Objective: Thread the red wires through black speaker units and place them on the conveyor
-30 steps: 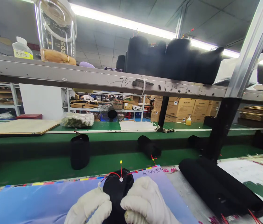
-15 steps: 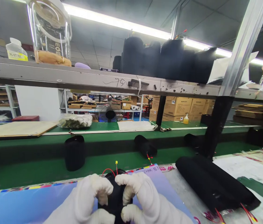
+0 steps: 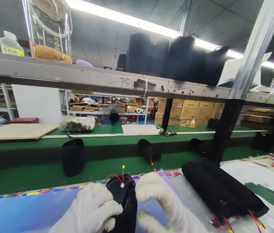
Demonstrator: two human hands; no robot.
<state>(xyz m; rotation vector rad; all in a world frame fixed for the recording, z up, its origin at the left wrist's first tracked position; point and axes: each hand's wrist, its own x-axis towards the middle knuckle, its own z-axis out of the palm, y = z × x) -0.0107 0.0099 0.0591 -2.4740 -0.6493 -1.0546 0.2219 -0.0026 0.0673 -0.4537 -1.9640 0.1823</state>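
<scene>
Both my hands wear white gloves at the bottom middle of the head view. My left hand (image 3: 90, 210) grips a black fabric-covered cylinder (image 3: 124, 202) from its left side. Thin red wires with a small yellow tip (image 3: 122, 173) rise from the cylinder's top. My right hand (image 3: 165, 205) is beside the cylinder on the right, fingers curled and apart, a gap showing between thumb and fingers; it holds nothing. The cylinder stands over a blue sheet (image 3: 30, 212) on the bench.
More black cylinders lie about: one upright (image 3: 73, 157) and one on its side (image 3: 148, 150) on the green conveyor belt (image 3: 42, 174), long ones (image 3: 221, 191) at right. A metal shelf (image 3: 78, 77) overhead carries a glass jar (image 3: 48, 30) and black covers. A post (image 3: 224, 132) stands right.
My right hand has come off the black cylinder and opened beside it. My left hand still grips it. The view has shifted slightly.
</scene>
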